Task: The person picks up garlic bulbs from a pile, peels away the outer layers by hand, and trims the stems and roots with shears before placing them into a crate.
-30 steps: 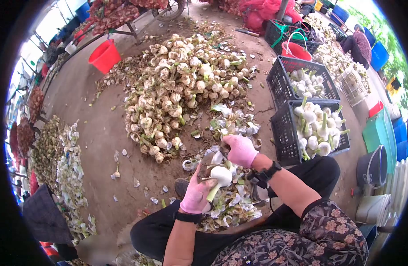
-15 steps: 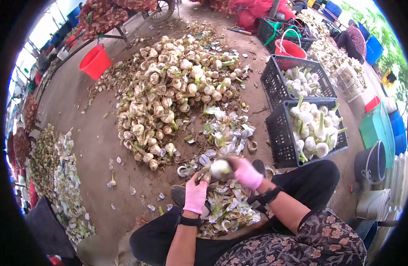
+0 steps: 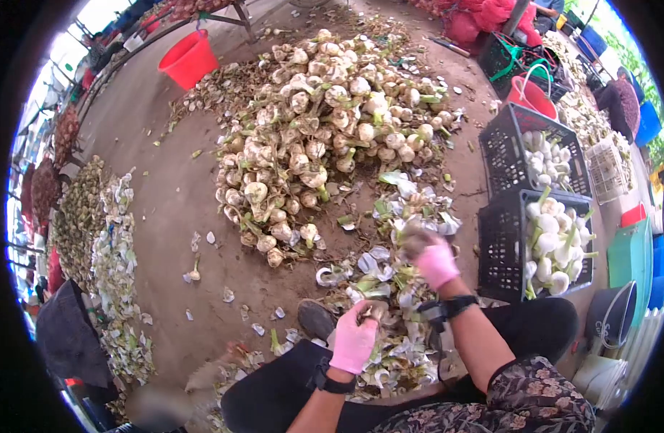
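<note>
My left hand, in a pink glove with dirty fingertips, is held low over the peelings by my shoe. Its fingers are curled together; what they hold, if anything, I cannot make out. My right hand, also pink-gloved, is farther forward above the papery garlic skins. Motion smears its fingers, and no garlic bulb shows clearly in it. In front of both hands lies a big heap of unpeeled garlic with stalks and roots. Cleaned white garlic bulbs fill the near black crate on the right.
A second black crate of garlic stands behind the first, with a red bucket beyond it. Another red bucket is at the far left. Grey bucket and green bin stand right. Another person sits at far right.
My hands have moved apart; the right went forward and right, away from the left. The white garlic bulb between them no longer shows. The view has turned somewhat left.
</note>
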Motion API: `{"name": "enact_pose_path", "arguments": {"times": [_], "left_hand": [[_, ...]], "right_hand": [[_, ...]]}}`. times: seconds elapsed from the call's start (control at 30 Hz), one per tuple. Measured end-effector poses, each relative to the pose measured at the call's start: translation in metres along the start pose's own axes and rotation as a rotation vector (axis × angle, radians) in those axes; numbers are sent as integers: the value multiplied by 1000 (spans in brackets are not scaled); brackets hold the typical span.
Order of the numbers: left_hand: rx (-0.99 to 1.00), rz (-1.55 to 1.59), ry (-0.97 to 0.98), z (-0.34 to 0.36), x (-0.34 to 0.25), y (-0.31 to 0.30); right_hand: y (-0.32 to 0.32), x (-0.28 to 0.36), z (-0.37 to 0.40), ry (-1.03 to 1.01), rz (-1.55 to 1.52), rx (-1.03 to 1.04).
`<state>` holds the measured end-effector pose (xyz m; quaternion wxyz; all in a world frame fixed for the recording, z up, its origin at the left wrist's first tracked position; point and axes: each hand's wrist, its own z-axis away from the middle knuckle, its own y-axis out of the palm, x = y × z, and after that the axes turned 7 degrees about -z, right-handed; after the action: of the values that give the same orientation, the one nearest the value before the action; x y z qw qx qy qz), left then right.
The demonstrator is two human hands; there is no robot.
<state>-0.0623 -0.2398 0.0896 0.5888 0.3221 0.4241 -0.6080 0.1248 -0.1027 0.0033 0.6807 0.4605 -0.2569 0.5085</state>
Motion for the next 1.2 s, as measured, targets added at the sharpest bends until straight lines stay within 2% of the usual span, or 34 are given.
{"name": "enact_pose_path", "arguments": {"times": [0.03,0.07,0.1,0.13,0.17,0.2,0.27,0.3,0.37,0.4,0.47,0.53,0.6,0.67,0.7,0.73,0.8,0.83,0.87,0.93,0.97,1.07,1.2], "left_hand": [[15,33,-30,-1,-1,-5],[19,230,-141,-4,-5,-7],[-27,127,-102,-2,-13,-11],[-73,22,-63,-2,-18,-16],[-40,131,-111,-4,-13,-17],[-34,98,-121,-5,-12,-19],[-28,62,-128,-5,-24,-25],[-2,112,-152,-7,-18,-27],[-10,67,-156,-8,-11,-32],[-16,30,-150,-7,-11,-32],[-3,26,-167,-9,-5,-35],[-144,-86,-25,-10,-2,-39],[-293,-438,95,-10,6,-43],[-374,-585,120,-12,15,-44],[-356,-649,107,-13,18,-43],[-341,-714,97,-14,22,-41],[-421,-720,177,-12,25,-37],[-401,-610,246,-12,18,-39],[-376,-500,314,-12,10,-38],[-438,-493,404,-3,-11,-28],[-436,-462,430,2,-17,-23],[-455,-452,569,9,-30,-14],[-450,-410,570,20,-48,-9]], "right_hand": [[35,-13,-14,47,262,99],[65,-31,-30,-175,717,245],[92,-46,-45,-141,710,394],[118,-54,-56,-294,1171,435],[141,-66,-68,-354,1368,475],[156,-84,-83,-542,1460,491],[173,-116,-108,-668,1602,511],[179,-118,-114,-665,1594,520],[183,-115,-125,-280,1548,567],[178,-118,-123,-274,1555,571],[159,-120,-108,-61,1230,449],[131,-123,-88,200,695,396],[113,-107,-48,457,190,314],[113,-68,-5,538,-84,236],[104,-70,8,507,-325,340],[104,-65,20,507,-429,369],[97,-41,46,-399,931,611],[99,-36,53,-2,444,464],[103,-29,60,-21,442,461],[110,-7,75,194,-144,230],[111,7,82,75,57,225],[106,30,93,-45,170,284],[98,46,106,-19,51,338]]}}
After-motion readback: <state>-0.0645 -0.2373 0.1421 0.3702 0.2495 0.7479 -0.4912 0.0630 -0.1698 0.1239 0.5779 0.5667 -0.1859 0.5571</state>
